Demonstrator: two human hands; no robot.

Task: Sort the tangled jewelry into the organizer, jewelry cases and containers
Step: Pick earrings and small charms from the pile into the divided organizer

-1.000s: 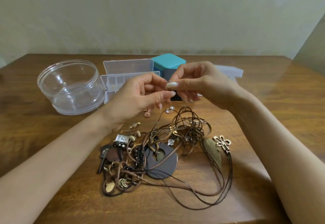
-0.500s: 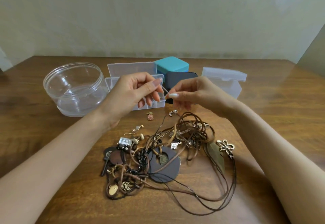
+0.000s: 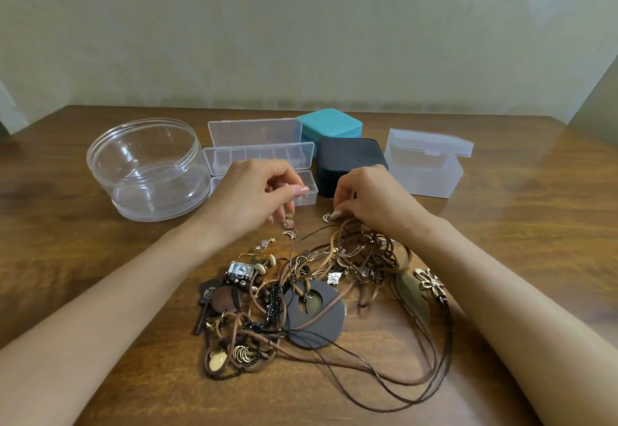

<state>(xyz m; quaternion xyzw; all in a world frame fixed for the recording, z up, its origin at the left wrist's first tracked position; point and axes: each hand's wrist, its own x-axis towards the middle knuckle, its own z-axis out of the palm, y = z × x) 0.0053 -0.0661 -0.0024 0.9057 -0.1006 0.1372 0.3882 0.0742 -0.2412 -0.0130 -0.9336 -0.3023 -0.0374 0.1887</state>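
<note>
A tangle of brown and black cord necklaces with pendants lies on the wooden table. My right hand curls over its far edge and pinches a small silver crescent charm. My left hand hovers with fingers curled, thumb against index, just above a pink bead earring and a crescent earring on the table. Whether it holds anything is unclear. Behind the hands are the clear compartment organizer with its lid up, a teal case and a black case.
A round clear tub stands at the left. A frosted lidded box stands at the right. Loose earrings and a dark round disc pendant lie by the tangle. The wall runs behind the table.
Both hands came down from mid-air to the table and moved apart. A crescent earring now lies beside the pink one. The right hand has reached the silver charm.
</note>
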